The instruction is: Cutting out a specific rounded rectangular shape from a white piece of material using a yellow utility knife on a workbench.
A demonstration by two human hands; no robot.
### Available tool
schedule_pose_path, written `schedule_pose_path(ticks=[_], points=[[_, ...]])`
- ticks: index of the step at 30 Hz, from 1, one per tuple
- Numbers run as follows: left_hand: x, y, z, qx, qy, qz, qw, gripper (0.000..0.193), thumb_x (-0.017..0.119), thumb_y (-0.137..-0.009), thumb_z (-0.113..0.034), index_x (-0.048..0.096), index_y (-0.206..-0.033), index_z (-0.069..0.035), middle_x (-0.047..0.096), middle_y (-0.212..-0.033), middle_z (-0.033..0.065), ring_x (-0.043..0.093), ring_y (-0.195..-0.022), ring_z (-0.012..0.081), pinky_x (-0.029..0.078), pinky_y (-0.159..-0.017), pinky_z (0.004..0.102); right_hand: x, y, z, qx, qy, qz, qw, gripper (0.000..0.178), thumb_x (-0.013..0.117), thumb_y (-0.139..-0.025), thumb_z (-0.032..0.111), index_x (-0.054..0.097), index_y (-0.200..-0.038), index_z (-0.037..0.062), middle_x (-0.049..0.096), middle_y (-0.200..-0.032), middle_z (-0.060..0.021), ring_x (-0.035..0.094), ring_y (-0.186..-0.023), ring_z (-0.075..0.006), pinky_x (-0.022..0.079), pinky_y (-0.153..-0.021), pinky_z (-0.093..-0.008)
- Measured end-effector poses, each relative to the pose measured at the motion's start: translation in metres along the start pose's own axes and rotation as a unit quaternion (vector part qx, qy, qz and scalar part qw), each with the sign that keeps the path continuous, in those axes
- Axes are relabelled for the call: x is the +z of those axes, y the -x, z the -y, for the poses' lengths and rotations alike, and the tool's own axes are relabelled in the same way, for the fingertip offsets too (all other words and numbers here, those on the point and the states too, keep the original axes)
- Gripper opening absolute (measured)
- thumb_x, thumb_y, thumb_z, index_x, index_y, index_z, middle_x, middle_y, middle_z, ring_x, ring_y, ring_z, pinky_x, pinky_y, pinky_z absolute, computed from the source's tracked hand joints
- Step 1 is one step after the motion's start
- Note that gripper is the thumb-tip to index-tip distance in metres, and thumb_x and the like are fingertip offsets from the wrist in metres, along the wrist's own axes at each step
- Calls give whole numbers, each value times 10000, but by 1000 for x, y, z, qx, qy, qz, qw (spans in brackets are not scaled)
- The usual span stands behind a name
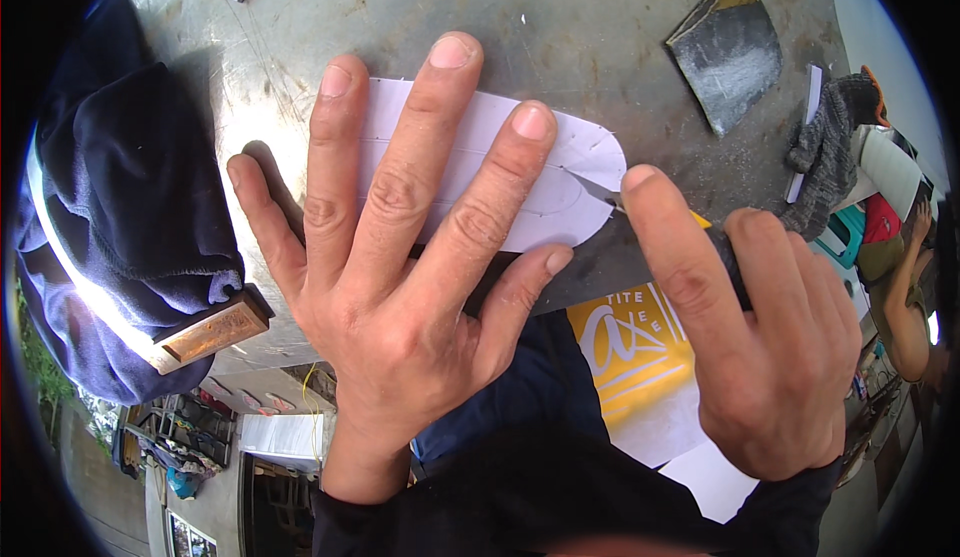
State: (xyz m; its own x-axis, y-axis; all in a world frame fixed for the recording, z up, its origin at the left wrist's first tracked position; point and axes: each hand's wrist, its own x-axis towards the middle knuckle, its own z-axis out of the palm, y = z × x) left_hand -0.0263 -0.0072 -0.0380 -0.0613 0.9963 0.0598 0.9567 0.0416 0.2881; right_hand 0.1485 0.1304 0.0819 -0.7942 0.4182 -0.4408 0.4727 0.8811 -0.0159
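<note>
My left hand (400, 267) lies spread over a white, sole-shaped sheet (590, 147), its fingers stretched out and pressing it to the metal table. The sheet has a rounded right end, a drawn curved outline and a slit in that end. In my right hand (770, 347) is a cutter knife, its black and yellow handle (704, 220) mostly hidden by the fingers. My right index finger extends along the knife. The thin blade reaches the slit at the sheet's right end. Much of the sheet is covered by my left hand.
Dark blue cloth (140, 187) and a wooden block (215, 332) lie on the left. A worn sandpaper piece (735, 62) sits at the upper right, with a grey knit glove (830, 147) beyond it. The metal table (560, 37) has small scraps. Another person's arm (905, 297) shows far right.
</note>
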Motion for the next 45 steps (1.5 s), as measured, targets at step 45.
schedule_pose_path(ticks=[45], points=[[-20,-13,-30,-102,86,11,991,648,819,-761,-538,737,-1307,-199,566,-1480,125,447,-1420,392,198,-1210,554,7,3,2,7,-21,-5,1000,529,640,-784,101,704,-1309,82,541,-848,-76,546,-658,-209,454,-558,-321]])
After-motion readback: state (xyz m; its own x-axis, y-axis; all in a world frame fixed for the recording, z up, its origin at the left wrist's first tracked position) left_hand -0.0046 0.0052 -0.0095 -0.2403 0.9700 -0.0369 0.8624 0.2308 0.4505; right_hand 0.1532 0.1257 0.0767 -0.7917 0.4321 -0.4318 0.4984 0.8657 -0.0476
